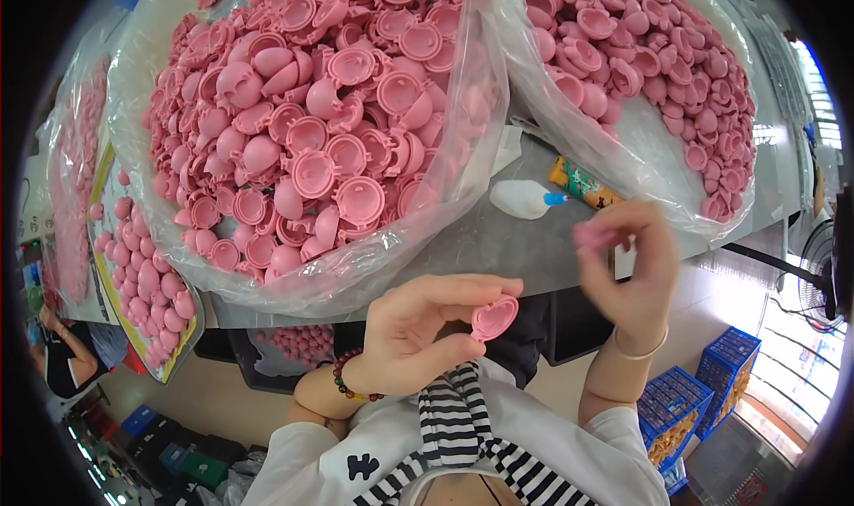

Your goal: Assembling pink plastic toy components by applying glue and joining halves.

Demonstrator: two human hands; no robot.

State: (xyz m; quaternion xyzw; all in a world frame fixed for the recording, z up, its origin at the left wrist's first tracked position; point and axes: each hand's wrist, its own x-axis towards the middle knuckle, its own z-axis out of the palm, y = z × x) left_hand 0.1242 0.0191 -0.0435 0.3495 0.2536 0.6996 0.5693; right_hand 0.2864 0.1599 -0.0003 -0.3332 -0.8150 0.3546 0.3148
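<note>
Near the table's front edge, my left hand [427, 332] pinches a pink plastic half shell [495, 318] between thumb and fingers, its hollow side showing. To the right and a little higher, my right hand [636, 261] is raised and slightly blurred, with a small pink plastic piece [594, 234] between its thumb and finger. The two pieces are apart. Beyond my right hand lie a white squeeze bottle [519, 199] with a blue tip and a yellow-orange and green tube [583, 184]. A clear plastic bag [485, 105] full of hinged pink half shells lies open ahead of my left hand.
A second clear bag [654, 150] of smaller pink shells sits at the far right. At the left stands a yellow-rimmed tray [182, 359] of pink egg-shaped pieces. Blue crates [673, 408] and a black fan [814, 275] are on the right. Another person [71, 364] is at the far left.
</note>
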